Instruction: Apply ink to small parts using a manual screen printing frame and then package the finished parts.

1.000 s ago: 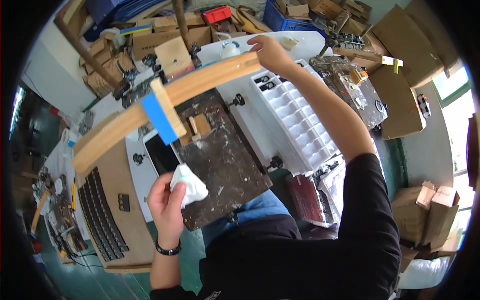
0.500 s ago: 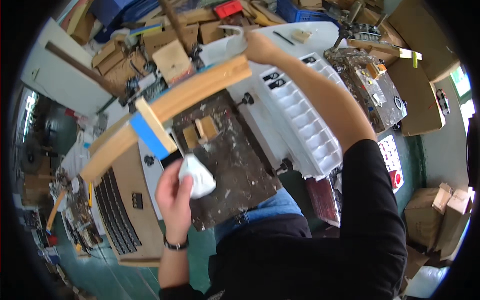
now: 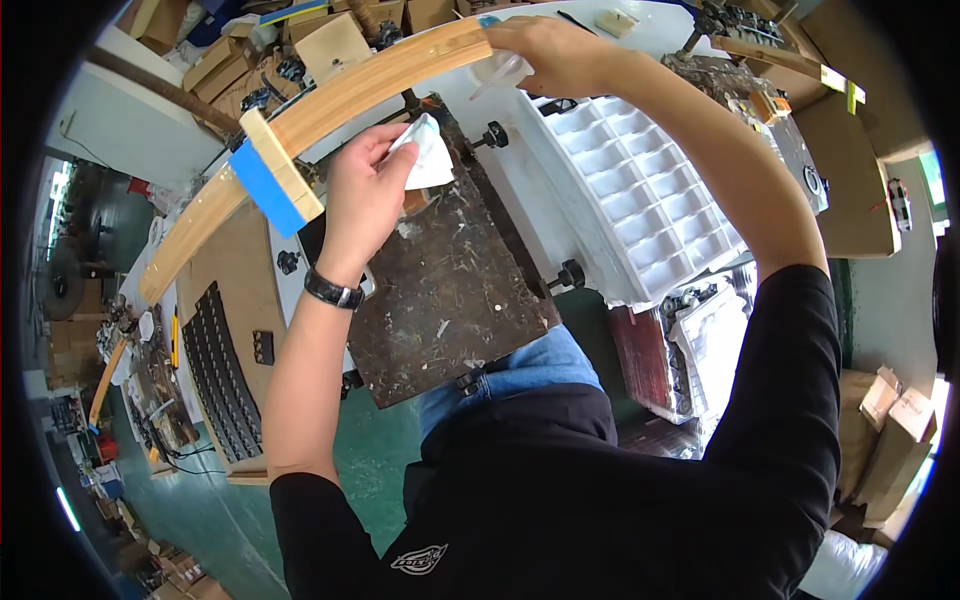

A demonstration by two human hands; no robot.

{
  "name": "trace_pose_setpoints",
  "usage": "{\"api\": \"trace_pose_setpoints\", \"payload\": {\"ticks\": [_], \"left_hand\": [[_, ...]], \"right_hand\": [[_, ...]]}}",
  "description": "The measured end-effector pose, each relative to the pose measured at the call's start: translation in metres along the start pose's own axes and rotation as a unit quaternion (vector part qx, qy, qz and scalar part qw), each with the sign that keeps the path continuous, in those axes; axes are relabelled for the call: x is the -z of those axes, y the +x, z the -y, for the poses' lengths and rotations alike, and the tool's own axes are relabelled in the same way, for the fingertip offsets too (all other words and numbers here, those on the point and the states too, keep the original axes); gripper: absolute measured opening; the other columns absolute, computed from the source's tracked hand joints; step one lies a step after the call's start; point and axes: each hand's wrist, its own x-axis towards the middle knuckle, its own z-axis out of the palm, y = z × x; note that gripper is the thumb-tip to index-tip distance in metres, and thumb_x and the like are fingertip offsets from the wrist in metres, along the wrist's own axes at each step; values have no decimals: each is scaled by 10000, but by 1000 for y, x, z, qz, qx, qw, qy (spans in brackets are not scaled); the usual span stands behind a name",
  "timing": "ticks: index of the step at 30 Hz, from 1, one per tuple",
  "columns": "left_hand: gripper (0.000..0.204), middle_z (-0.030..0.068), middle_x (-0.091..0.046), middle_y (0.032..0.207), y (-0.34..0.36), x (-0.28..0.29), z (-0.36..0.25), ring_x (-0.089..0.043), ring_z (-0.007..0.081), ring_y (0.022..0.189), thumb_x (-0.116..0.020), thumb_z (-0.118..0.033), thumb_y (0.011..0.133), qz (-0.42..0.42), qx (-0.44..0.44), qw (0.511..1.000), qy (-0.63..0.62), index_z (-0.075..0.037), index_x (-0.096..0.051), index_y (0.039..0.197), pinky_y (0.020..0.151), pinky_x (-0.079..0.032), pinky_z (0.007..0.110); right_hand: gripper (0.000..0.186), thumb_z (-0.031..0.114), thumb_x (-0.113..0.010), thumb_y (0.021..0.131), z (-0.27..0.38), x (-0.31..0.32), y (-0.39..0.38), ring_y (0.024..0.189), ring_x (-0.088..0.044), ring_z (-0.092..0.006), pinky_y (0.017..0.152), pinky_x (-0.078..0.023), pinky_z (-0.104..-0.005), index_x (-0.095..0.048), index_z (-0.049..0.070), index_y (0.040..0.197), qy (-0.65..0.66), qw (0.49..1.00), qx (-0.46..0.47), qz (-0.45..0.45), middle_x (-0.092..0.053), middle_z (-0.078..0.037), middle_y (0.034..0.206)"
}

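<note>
My left hand (image 3: pixel 362 195) is closed on a folded white cloth (image 3: pixel 430 160), pinched between thumb and fingers above the dark, paint-spotted work board (image 3: pixel 450 290). A small wooden piece on that board is mostly hidden beneath the cloth. At the far side, my right hand (image 3: pixel 560 55) grips a translucent plastic bottle (image 3: pixel 500 72); fingers cover part of it. The bottle is tilted beside the right end of a long curved wooden bar (image 3: pixel 370 85). Across the bar's middle sits a short wooden block (image 3: pixel 275 150) with blue tape (image 3: pixel 265 190) on its side.
To the right stands a white compartment tray (image 3: pixel 650 190). Black clamp knobs (image 3: pixel 570 273) stick out along the board's right edge. A brown panel with black strips (image 3: pixel 220 370) lies at left. Another cluttered bench (image 3: pixel 745 95) is at far right.
My left hand has carried the cloth up and away from me, over the small wooden piece. My right hand has brought the bottle beside the bar's right end. The head view has shifted.
</note>
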Motion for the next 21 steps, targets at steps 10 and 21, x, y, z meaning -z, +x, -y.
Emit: {"api": "trace_pose_setpoints", "payload": {"ticks": [10, 21], "left_hand": [[277, 165, -787, 1112, 15, -22, 4, -723, 160, 918, -626, -31, 1032, 22, 26, 999, -6, 92, -695, 1271, 809, -566, 253], [281, 159, -786, 1112, 13, -25, -4, -706, 134, 898, -622, -39, 1043, 29, 59, 998, -19, 87, -695, 1283, 735, -537, 220]], "right_hand": [[496, 4, -825, 788, -24, -19, 17, 1064, -721, -366, 1041, -554, -458, -675, 114, 1248, -2, 994, 106, 12, -761, -101, 1177], [330, 21, -752, 791, -26, -21, 17, 996, -704, -398, 947, -559, -467, -666, 69, 1106, 2, 990, 137, 17, -748, -140, 1052]]}}
